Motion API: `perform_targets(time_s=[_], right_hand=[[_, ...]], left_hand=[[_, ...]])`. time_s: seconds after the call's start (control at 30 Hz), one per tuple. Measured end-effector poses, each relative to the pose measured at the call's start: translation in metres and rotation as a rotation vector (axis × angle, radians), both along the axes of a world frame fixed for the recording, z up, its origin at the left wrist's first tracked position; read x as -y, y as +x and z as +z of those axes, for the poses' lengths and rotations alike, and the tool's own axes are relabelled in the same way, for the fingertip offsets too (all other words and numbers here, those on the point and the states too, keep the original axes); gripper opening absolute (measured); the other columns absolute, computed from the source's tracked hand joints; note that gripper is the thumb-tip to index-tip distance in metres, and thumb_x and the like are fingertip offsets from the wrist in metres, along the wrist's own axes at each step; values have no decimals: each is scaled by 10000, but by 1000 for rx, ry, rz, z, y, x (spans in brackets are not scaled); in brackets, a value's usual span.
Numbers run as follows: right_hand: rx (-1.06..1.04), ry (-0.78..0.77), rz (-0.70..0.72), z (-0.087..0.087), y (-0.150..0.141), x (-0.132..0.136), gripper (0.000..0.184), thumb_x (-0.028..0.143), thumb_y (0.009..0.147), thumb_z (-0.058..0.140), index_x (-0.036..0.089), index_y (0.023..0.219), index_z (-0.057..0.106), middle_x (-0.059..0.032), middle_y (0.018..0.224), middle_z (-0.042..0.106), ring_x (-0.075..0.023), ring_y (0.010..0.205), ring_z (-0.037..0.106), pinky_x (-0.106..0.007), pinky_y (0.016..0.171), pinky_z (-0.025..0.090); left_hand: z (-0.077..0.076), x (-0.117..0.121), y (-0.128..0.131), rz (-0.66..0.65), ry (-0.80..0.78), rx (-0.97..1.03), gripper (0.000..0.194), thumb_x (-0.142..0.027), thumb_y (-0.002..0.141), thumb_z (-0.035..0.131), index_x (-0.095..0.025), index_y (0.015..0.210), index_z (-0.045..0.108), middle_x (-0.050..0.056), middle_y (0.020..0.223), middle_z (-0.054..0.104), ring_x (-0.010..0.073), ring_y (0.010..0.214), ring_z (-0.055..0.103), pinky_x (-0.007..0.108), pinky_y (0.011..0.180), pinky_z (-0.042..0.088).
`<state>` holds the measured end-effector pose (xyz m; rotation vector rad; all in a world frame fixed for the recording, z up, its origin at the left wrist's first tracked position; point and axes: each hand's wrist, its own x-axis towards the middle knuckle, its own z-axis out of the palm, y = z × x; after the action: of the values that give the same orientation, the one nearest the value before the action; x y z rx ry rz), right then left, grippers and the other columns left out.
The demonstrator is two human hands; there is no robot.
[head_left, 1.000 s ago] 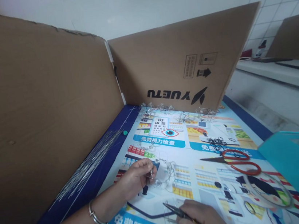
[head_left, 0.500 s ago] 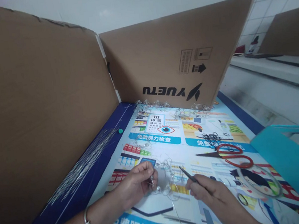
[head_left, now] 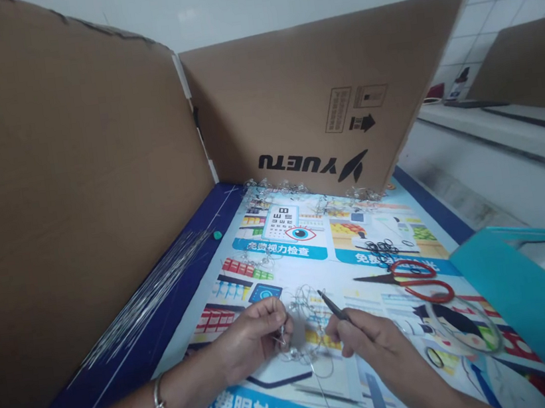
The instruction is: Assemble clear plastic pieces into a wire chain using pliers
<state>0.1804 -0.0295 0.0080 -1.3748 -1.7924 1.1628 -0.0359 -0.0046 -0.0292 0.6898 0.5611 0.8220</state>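
My left hand [head_left: 264, 332] is closed, thumb and fingers pinching a thin silvery wire. That wire belongs to a loopy tangle of wire with small clear beads [head_left: 306, 306], which spreads over the printed sheet between my hands. One long strand [head_left: 324, 391] runs down toward the near edge. In my right hand [head_left: 370, 338], the fingers wrap round a dark narrow-tipped tool [head_left: 332, 305], its point up and leftward beside the tangle. Its handle end is hidden in the palm, so I cannot tell whether it is pliers or tweezers.
Red-handled scissors [head_left: 421, 281] lie beyond my right hand, near black rings [head_left: 382, 251] and a clear round coil [head_left: 494, 328]. A turquoise box [head_left: 526, 298] stands right. Straight wires [head_left: 154, 300] lie left. Cardboard walls [head_left: 290, 108] enclose the left and back; more beaded wire [head_left: 280, 186] lies there.
My right hand and the tool have moved slightly left, closer to the tangle and my left hand. The left hand keeps its pinch, and the view has shifted slightly.
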Motion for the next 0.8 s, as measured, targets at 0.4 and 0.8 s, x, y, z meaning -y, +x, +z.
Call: perform_targets(time_s=[0.4, 0.8], right_hand=[[46, 19, -27, 1, -1, -2, 424, 558, 848, 370, 197, 734, 561, 11, 636, 509, -152, 639, 497, -251, 574, 377], [72, 7, -5, 2, 3, 1, 442, 562, 849, 366, 190, 791, 598, 22, 621, 460, -137, 609, 455, -244, 581, 362]], left_hand=[[6, -1, -3, 12, -42, -23, 184, -262, 811, 614, -127, 736, 515, 51, 711, 582, 116, 587, 538, 241, 581, 367], [3, -1, -3, 18, 14, -108, 182, -298, 818, 602, -119, 812, 570, 24, 671, 554, 100, 521, 521, 228, 527, 389]])
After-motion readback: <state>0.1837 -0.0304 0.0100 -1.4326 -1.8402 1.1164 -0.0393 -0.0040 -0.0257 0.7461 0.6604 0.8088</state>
